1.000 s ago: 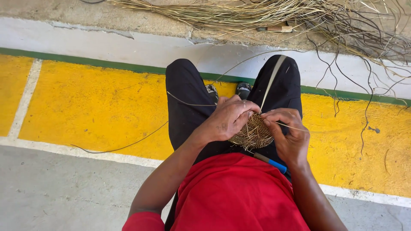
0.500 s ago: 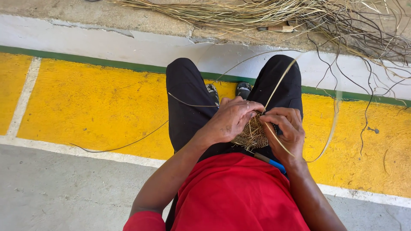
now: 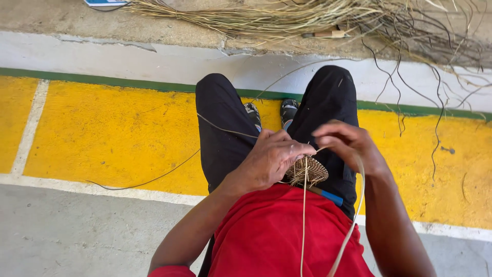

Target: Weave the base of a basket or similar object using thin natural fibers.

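woven disc [image 3: 307,170] between both hands

Single head-worn view, looking steeply down over red shirt [image 3: 271,236] and lap, close on both hands; yellow floor [image 3: 118,133] and curb [image 3: 154,56] beyond. No second view.

shirt [image 3: 271,236] red; trousers [image 3: 220,118] black; woven disc [image 3: 307,171] tan; floor [image 3: 118,133] yellow
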